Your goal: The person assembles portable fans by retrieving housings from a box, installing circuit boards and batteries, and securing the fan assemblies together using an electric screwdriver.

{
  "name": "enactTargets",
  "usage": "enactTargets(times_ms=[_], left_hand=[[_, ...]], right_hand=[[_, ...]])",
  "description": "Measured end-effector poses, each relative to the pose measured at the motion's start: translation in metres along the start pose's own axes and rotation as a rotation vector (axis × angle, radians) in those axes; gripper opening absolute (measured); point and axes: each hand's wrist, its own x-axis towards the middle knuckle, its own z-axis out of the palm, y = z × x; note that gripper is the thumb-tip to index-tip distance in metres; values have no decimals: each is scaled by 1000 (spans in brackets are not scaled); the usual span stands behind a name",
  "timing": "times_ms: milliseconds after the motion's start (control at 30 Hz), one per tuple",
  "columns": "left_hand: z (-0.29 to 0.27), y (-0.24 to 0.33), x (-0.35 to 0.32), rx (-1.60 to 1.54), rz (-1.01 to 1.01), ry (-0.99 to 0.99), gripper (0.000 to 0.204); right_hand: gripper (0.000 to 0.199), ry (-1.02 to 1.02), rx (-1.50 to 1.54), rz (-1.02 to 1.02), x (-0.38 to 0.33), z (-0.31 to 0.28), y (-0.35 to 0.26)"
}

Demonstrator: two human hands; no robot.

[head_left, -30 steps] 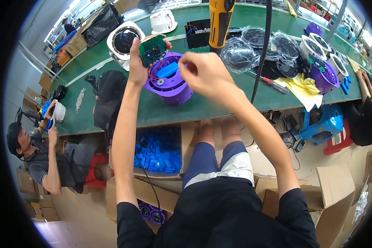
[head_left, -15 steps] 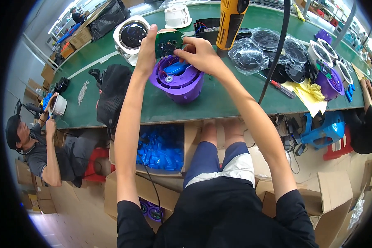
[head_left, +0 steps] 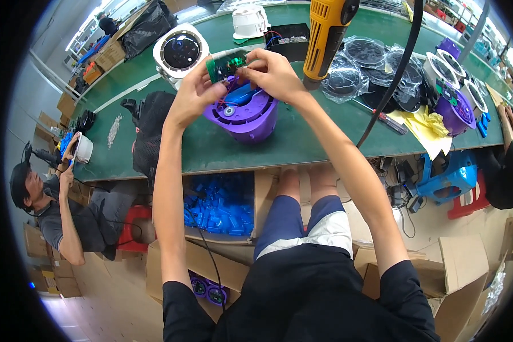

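A green circuit board (head_left: 218, 69) is tilted up over a purple round housing (head_left: 249, 124) on the bench. Along the board's left side, my left hand (head_left: 192, 98) is closed on it, the thumb reaching low across the front. My right hand (head_left: 276, 78) has its fingers bent and pinched at the board's right edge; whether a wire is also between them is hidden. Inside the housing lies a blue battery pack (head_left: 240, 95), with thin red wires near it and a small round metal part (head_left: 229, 111) at the rim.
A yellow-black power tool (head_left: 326, 40) hangs close to my right hand, with a black cable (head_left: 394, 74) beside it. Film-wrapped black discs (head_left: 363, 68) lie to the right. A white round unit (head_left: 181, 50) and black bag (head_left: 153, 128) stand left. Another person works at far left.
The board has tipped from facing me to a steeper slant. My left hand has shifted slightly down and left, its thumb now lower. My right hand stays at the board's right edge.
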Motion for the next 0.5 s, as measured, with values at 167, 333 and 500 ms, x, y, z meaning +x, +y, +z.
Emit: enactTargets(times_ms=[167,333,500], left_hand=[[0,-9,8,157,-154,155,35],[-10,-14,11,146,-115,95,31],[-6,-16,8,183,-73,117,32]], right_hand=[[21,-87,-11,-25,2,-5,3],[17,-173,-5,-13,6,-13,2],[12,-112,-269,-165,5,-6,2]])
